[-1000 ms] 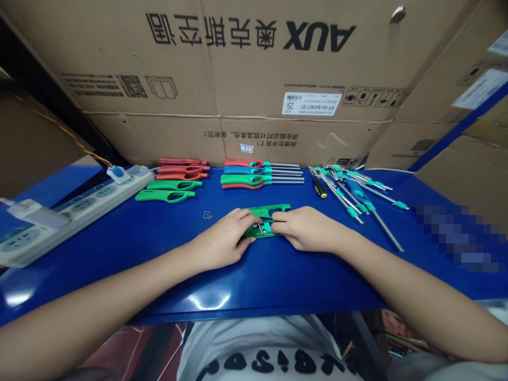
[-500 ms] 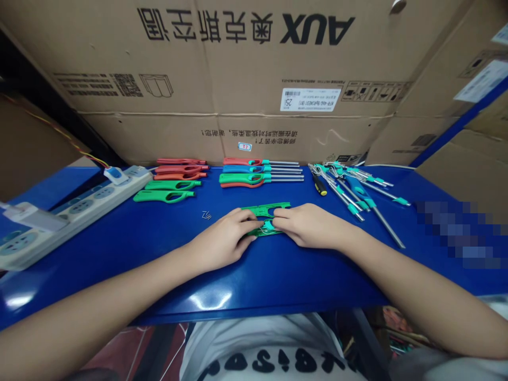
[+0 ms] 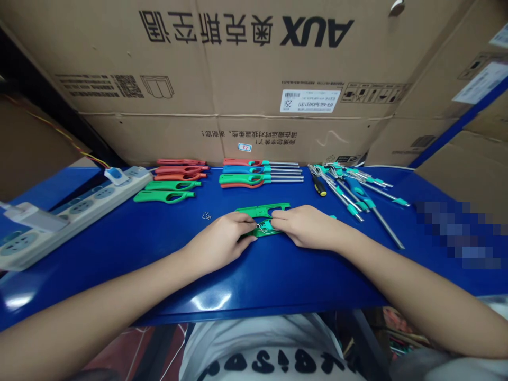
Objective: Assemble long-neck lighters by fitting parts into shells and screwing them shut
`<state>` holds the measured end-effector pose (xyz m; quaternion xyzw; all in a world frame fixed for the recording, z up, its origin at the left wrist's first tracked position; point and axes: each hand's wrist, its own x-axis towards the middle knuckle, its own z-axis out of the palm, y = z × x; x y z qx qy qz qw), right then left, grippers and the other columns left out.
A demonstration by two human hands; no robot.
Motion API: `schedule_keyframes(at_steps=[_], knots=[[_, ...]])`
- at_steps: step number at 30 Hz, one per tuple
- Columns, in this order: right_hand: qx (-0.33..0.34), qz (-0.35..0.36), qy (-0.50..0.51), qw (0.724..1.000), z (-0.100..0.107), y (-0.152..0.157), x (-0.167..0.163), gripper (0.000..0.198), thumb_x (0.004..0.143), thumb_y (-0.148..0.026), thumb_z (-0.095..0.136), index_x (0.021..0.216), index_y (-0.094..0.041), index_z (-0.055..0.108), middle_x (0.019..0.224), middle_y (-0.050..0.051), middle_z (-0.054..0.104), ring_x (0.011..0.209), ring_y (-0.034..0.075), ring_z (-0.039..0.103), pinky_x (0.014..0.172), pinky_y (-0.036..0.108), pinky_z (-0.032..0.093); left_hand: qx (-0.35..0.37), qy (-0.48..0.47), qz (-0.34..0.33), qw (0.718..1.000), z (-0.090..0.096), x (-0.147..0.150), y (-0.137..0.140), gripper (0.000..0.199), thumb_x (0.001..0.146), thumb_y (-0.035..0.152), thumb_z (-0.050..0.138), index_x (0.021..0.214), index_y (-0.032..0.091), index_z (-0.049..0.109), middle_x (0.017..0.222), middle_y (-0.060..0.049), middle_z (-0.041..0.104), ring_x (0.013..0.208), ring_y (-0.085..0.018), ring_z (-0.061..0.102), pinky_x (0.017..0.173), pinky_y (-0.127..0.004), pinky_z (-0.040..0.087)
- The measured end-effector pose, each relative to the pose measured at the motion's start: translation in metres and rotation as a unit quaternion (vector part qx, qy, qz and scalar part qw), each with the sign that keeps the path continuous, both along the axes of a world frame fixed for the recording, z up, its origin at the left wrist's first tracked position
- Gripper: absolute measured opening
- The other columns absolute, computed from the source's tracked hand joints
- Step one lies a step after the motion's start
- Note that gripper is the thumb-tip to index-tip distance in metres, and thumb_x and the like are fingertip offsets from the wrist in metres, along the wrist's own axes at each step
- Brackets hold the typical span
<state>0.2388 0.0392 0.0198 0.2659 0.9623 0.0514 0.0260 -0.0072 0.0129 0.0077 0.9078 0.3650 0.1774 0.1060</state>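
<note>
In front of me, two green lighter shell halves lie with their insides up. The far half point(image 3: 257, 210) lies just beyond my fingertips. Inside the near half point(image 3: 264, 233) sit a turquoise lighter part point(image 3: 267, 226) and a thin white wire. My left hand point(image 3: 226, 237) is closed around the left end of the near half, thumb at its near edge. My right hand point(image 3: 307, 225) is closed with its fingertips pressed on the turquoise part, covering the near half's right end. A small turquoise tip point(image 3: 333, 217) pokes out behind my right hand.
Beyond stand rows of closed green and red lighter handles point(image 3: 166, 196) and lighters with metal tubes point(image 3: 262, 179). Several small screws point(image 3: 206, 215) lie left. At right are loose tube assemblies point(image 3: 359, 193) and a yellow-black screwdriver point(image 3: 319, 186). A power strip point(image 3: 85, 211) runs along the left.
My left fingertips have drawn back slightly, so more of the white wire shows. My right fingers have shifted a little left, and a turquoise tip now appears behind that hand.
</note>
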Motion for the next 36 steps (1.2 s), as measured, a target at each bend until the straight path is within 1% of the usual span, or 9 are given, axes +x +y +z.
schedule_keyframes(at_steps=[6, 10, 18, 23, 26, 30, 34, 36], knots=[[0.006, 0.01, -0.006, 1.0, 0.001, -0.0003, 0.0011, 0.017, 0.09, -0.009, 0.051, 0.1, -0.017, 0.062, 0.102, 0.006, 0.066, 0.067, 0.016, 0.052, 0.056, 0.031, 0.018, 0.032, 0.057, -0.015, 0.998, 0.0049, 0.0031, -0.0046, 0.022, 0.097, 0.018, 0.058, 0.108, 0.009, 0.075, 0.108, -0.015, 0.072, 0.1, -0.028, 0.068, 0.09, -0.041, 0.058], [-0.009, 0.015, -0.001, 1.0, 0.0022, -0.0008, 0.001, 0.017, 0.091, -0.008, 0.049, 0.098, -0.017, 0.062, 0.1, 0.006, 0.066, 0.069, 0.016, 0.052, 0.057, 0.03, 0.021, 0.038, 0.08, -0.019, 0.996, 0.0074, 0.0037, -0.0065, 0.023, 0.098, 0.017, 0.056, 0.109, 0.008, 0.074, 0.109, -0.015, 0.071, 0.1, -0.028, 0.068, 0.089, -0.041, 0.058], [-0.058, 0.008, 0.035, 0.998, 0.0046, -0.0015, 0.0011, 0.018, 0.097, -0.013, 0.045, 0.094, -0.017, 0.062, 0.096, 0.006, 0.065, 0.072, 0.016, 0.053, 0.06, 0.029, 0.029, 0.007, 0.024, -0.022, 0.999, 0.0047, 0.0005, -0.001, 0.019, 0.095, 0.016, 0.061, 0.106, 0.013, 0.075, 0.11, -0.012, 0.072, 0.101, -0.026, 0.068, 0.093, -0.041, 0.057], [-0.056, 0.005, 0.022, 0.998, 0.0068, -0.0026, 0.001, 0.017, 0.095, -0.01, 0.047, 0.094, -0.018, 0.062, 0.096, 0.006, 0.065, 0.071, 0.016, 0.053, 0.06, 0.029, 0.029, -0.008, 0.014, -0.02, 1.0, 0.006, -0.0001, -0.0004, 0.019, 0.094, 0.017, 0.062, 0.107, 0.014, 0.076, 0.11, -0.012, 0.072, 0.1, -0.026, 0.069, 0.092, -0.04, 0.057], [-0.058, 0.002, 0.026, 0.998, 0.0076, -0.0031, 0.0012, 0.018, 0.097, -0.013, 0.046, 0.092, -0.018, 0.062, 0.095, 0.005, 0.066, 0.072, 0.016, 0.054, 0.061, 0.029, 0.03, -0.017, 0.005, -0.018, 1.0, 0.006, -0.0004, 0.0003, 0.02, 0.094, 0.017, 0.063, 0.109, 0.015, 0.075, 0.109, -0.011, 0.072, 0.099, -0.025, 0.07, 0.092, -0.039, 0.057], [-0.04, -0.007, 0.027, 0.999, 0.0075, -0.0047, 0.0003, 0.02, 0.1, -0.017, 0.044, 0.09, -0.017, 0.061, 0.093, 0.005, 0.066, 0.071, 0.016, 0.055, 0.06, 0.029, 0.029, -0.018, 0.007, -0.022, 1.0, 0.0061, -0.0005, 0.0009, 0.02, 0.094, 0.017, 0.063, 0.11, 0.015, 0.075, 0.11, -0.011, 0.072, 0.1, -0.025, 0.07, 0.093, -0.039, 0.056], [-0.001, -0.005, -0.012, 1.0, 0.0049, -0.0066, -0.0011, 0.014, 0.094, -0.011, 0.048, 0.097, -0.016, 0.06, 0.097, 0.007, 0.065, 0.068, 0.016, 0.054, 0.055, 0.03, 0.023, -0.013, 0.014, -0.024, 1.0, 0.0064, -0.0012, 0.0012, 0.018, 0.094, 0.018, 0.062, 0.107, 0.015, 0.075, 0.11, -0.01, 0.071, 0.101, -0.024, 0.069, 0.092, -0.037, 0.056], [0.02, 0.002, -0.03, 0.999, 0.0029, -0.007, -0.0013, 0.016, 0.09, -0.008, 0.049, 0.101, -0.015, 0.059, 0.099, 0.008, 0.065, 0.068, 0.016, 0.054, 0.054, 0.031, 0.02, -0.015, 0.013, -0.025, 0.999, 0.0059, -0.0018, 0.0016, 0.018, 0.095, 0.018, 0.062, 0.107, 0.015, 0.074, 0.11, -0.01, 0.071, 0.101, -0.024, 0.069, 0.093, -0.036, 0.055]])
